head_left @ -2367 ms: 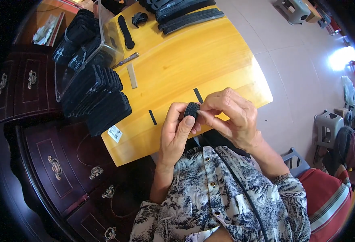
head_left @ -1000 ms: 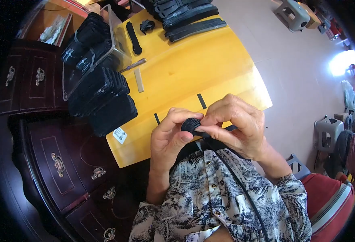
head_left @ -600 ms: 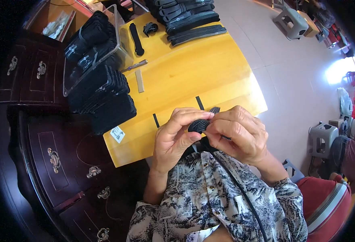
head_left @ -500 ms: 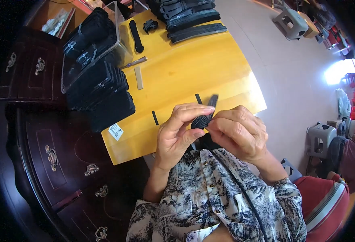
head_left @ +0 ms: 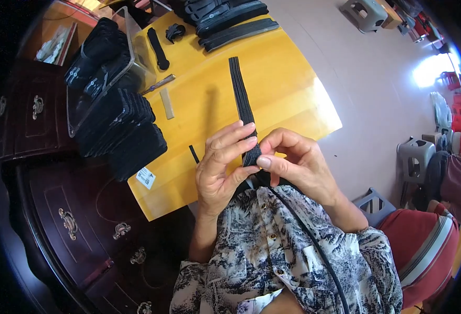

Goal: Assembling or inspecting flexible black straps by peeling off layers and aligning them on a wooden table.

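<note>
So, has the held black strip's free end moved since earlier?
Yes: up and left, judged against the tan strip; the black strip now reaches above it in view.

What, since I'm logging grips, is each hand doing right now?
Left hand: closed on the black ribbed strip, near its lower end.
Right hand: curled at the strip's lower right edge; whether it pinches it cannot be told.
</note>
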A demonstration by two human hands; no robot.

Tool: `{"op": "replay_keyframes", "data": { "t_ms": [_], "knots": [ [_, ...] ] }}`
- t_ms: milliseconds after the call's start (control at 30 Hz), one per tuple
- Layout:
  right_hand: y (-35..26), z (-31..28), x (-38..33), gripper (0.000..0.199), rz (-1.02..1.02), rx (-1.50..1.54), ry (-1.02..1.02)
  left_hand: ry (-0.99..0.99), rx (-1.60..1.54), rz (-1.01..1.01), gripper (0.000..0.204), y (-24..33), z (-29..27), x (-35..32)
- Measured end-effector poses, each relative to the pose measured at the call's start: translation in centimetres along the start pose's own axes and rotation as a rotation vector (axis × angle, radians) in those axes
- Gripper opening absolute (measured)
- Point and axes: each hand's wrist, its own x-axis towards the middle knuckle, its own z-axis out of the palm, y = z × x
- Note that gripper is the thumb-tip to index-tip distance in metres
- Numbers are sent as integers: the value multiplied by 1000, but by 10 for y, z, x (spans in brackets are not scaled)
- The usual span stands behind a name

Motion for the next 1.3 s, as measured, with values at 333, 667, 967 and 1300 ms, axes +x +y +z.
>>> {"op": "replay_keyframes", "data": {
  "t_ms": [333,667,967,1300],
  "knots": [
    [11,-12,7,16,137,175,-99,68,-140,-112,41,-1,7,-12],
    [4,-12,7,17,88,-83,-75,54,49,-77,41,-1,5,-16],
    [5,-10,5,16,63,-81,-97,95,63,-72,40,3,9,-21],
    [1,-10,-7,14,42,-85,-99,104,126,-24,40,12,17,-26]
  ]
}}
